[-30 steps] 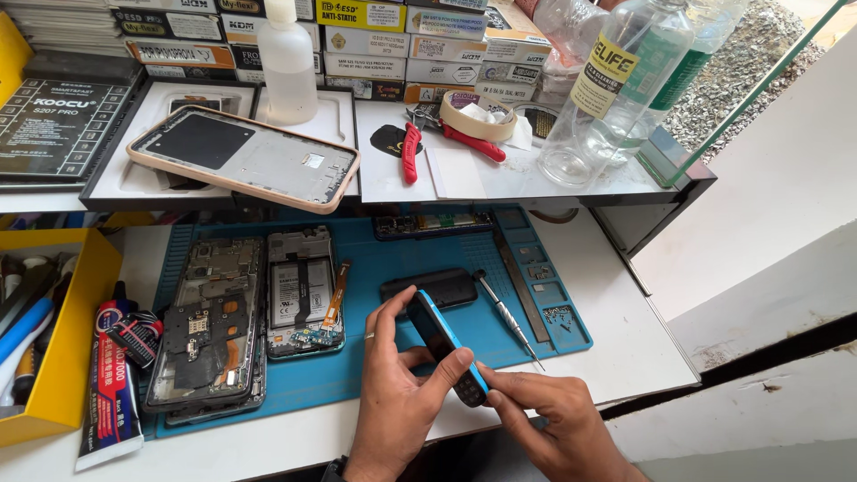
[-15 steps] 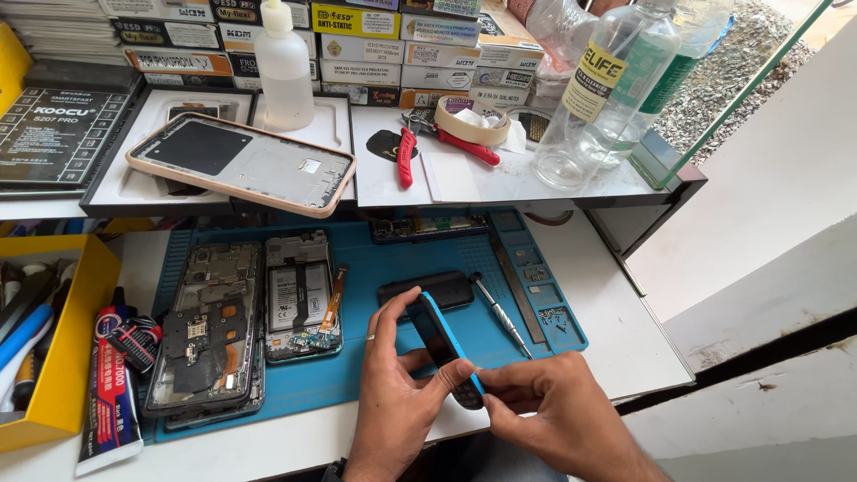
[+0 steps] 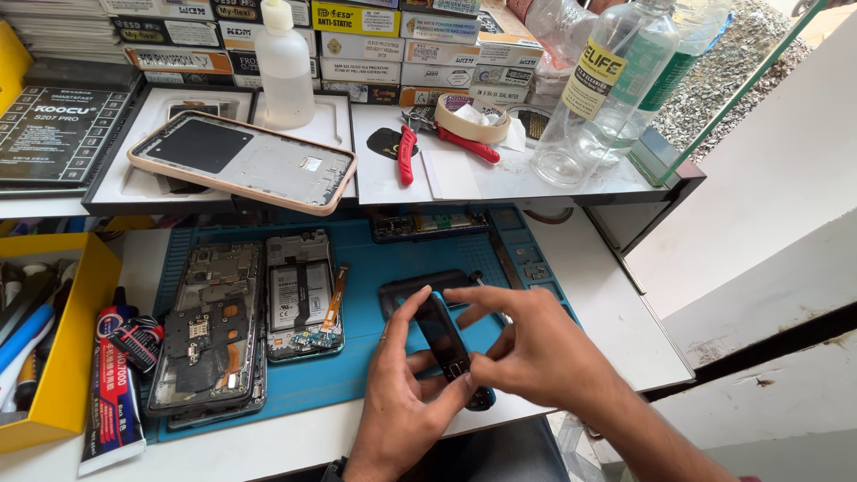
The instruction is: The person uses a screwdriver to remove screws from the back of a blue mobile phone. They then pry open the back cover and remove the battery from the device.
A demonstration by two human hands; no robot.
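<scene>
A: While the left hand (image 3: 402,402) pinches the small black phone part (image 3: 449,344) by its edges over the blue mat (image 3: 366,357), what is the right hand (image 3: 536,348) doing?

B: Its fingertips close on the lower end of the same piece, perhaps pressing something in; the spot is too small to tell.

A: How far along does it look?

B: Midway, I'd judge. Two opened phones (image 3: 210,335) lie stripped on the mat, and a frame (image 3: 241,161) sits on the shelf, nothing reassembled.

Both forearms are bare, no sleeves in sight; the left hand (image 3: 397,402) wears a thin ring (and a dark wristband).
</scene>
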